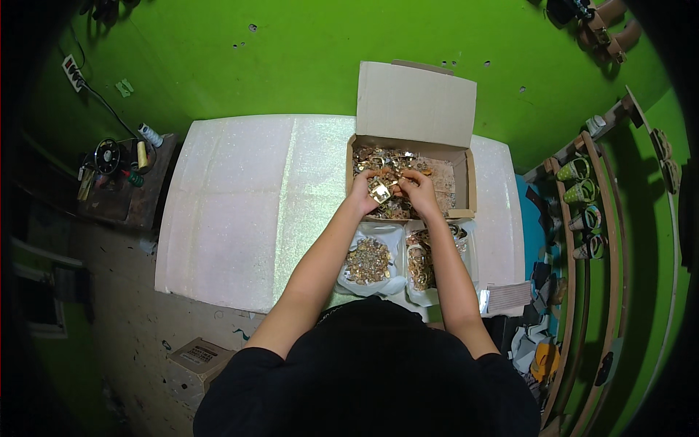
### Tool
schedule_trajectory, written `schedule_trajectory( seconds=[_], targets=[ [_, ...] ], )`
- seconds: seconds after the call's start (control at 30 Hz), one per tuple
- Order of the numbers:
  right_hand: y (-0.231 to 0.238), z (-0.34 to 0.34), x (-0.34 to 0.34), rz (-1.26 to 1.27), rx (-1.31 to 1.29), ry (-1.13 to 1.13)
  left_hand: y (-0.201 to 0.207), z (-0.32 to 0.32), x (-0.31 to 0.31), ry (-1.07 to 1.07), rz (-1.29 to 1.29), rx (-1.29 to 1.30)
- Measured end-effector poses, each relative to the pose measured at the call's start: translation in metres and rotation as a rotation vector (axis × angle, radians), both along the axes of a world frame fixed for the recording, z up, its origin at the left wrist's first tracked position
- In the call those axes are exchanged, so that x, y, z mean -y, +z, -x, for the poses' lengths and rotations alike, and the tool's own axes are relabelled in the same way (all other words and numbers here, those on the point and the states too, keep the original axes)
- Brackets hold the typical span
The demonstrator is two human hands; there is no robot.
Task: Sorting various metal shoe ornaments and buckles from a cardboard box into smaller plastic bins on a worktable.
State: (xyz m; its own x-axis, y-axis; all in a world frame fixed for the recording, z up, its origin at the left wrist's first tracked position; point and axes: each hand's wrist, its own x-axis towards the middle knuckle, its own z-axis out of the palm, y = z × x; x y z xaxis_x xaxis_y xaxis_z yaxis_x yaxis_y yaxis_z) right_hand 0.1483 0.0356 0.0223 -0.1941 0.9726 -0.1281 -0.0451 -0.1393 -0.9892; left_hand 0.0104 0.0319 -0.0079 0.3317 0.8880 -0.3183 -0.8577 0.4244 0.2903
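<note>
Both my hands are over an open cardboard box [470, 186] heaped with small metal pieces [382, 157], mostly gold and brown. My left hand [363, 195] is closed on a shiny gold, squarish buckle-like piece [380, 191]. Close beside it, my right hand [420, 194] has its fingers pinched together near that piece; what they hold is too small to make out. Just in front of the box, a white plastic-lined container [397, 284] holds many small gold pieces. Another lined container [471, 251], partly hidden by my right forearm, holds strap-like and metal pieces.
The box's raised lid [415, 102] stands toward the green wall [306, 58]. A pale shiny cover [226, 211] lies over the table. At left is a sewing machine [108, 156]; at right, a wooden rack [608, 240] with sandals [582, 191]. A carton [196, 364] sits on the floor.
</note>
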Motion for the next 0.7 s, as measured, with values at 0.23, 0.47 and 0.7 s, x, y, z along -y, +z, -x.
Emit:
schedule_trajectory(
  seconds=[0.23,0.47,0.7],
  targets=[
    [-0.006,-0.013,-0.002,-0.034,0.205,0.04,0.005,-0.001,0.0,0.039,0.073,0.047],
    [-0.011,-0.014,0.004,0.056,0.04,-0.065,0.009,-0.003,0.002,0.02,0.049,0.016],
    [0.008,-0.025,0.008,-0.012,0.127,-0.01,-0.002,0.001,-0.003,0.025,0.049,0.033]
  ],
)
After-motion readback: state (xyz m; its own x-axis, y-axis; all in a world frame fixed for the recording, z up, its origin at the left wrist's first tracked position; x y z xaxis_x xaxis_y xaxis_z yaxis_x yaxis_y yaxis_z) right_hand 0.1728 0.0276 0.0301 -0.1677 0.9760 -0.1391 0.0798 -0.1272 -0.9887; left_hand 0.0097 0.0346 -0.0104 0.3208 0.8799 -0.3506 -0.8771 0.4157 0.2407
